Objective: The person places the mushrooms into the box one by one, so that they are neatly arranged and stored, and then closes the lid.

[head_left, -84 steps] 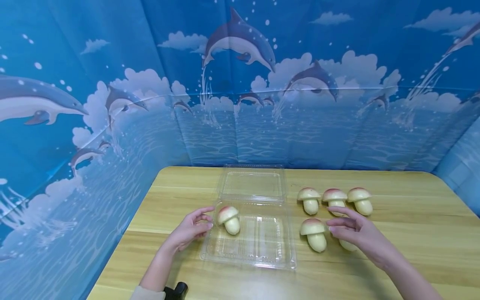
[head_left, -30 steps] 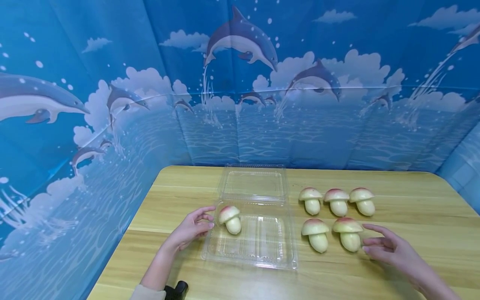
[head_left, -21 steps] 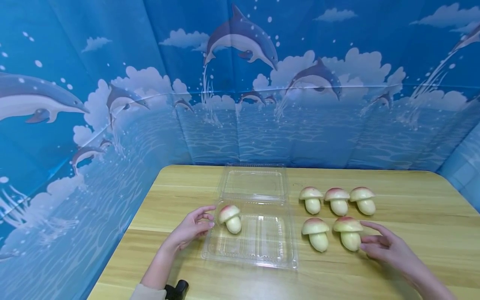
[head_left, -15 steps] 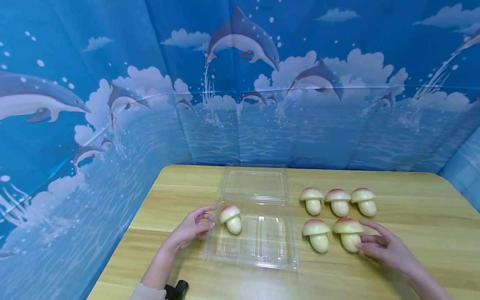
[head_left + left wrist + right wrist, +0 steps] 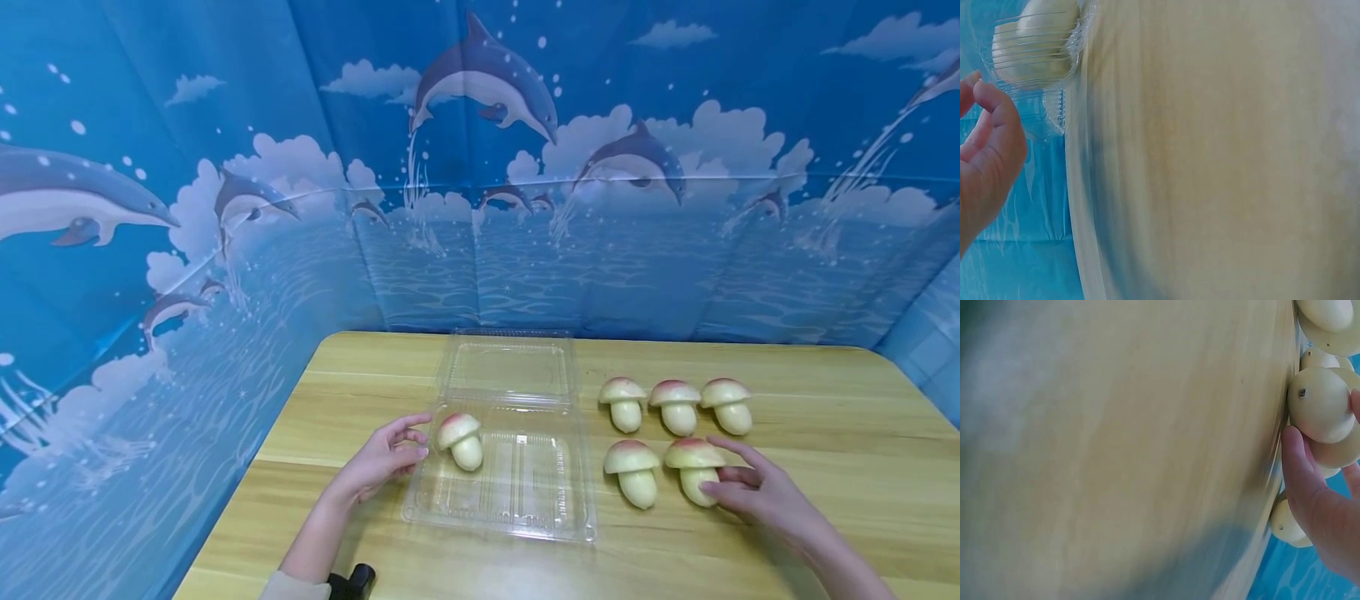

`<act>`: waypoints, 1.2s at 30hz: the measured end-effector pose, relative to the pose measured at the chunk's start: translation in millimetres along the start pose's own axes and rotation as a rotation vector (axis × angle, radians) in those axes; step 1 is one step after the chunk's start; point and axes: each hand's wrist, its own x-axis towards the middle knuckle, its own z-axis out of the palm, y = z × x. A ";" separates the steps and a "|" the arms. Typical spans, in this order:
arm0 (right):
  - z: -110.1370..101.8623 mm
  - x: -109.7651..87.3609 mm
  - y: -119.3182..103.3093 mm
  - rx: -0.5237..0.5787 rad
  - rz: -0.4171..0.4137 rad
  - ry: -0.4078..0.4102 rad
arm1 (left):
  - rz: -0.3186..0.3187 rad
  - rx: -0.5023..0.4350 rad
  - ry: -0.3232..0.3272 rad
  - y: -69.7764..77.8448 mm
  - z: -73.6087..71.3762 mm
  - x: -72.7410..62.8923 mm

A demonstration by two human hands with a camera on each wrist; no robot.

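Note:
My right hand [image 5: 765,498] is at an artificial mushroom [image 5: 692,454] with a cream stem and pink-tinged cap, the near right one of the group. Its thumb lies on the stem and its index finger reaches the cap's edge. In the right wrist view the fingers come round both sides of that mushroom [image 5: 1321,403]. At the left rim of an opened clear plastic clamshell box [image 5: 517,521], my left hand [image 5: 382,458] stays with loosely bent fingers, the tips right at the rim. Inside the box, one mushroom [image 5: 468,454] lies at the left.
Beside the held mushroom lies another mushroom [image 5: 637,487]; behind is a row of three, with one mushroom [image 5: 626,415] at its left end. The box's lid [image 5: 510,367] lies folded back on the wooden table [image 5: 840,433]. A blue dolphin-print curtain [image 5: 480,250] stands behind the table.
My right hand, over the near right mushroom at first, drew back to the right, then moved left until its thumb and fingers closed on it. My left hand and the box have stayed in place.

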 end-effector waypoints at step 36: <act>-3.9 5.2 -0.2 0.126 0.016 -0.044 | 0.009 -0.009 -0.005 -0.7 -1.0 -0.7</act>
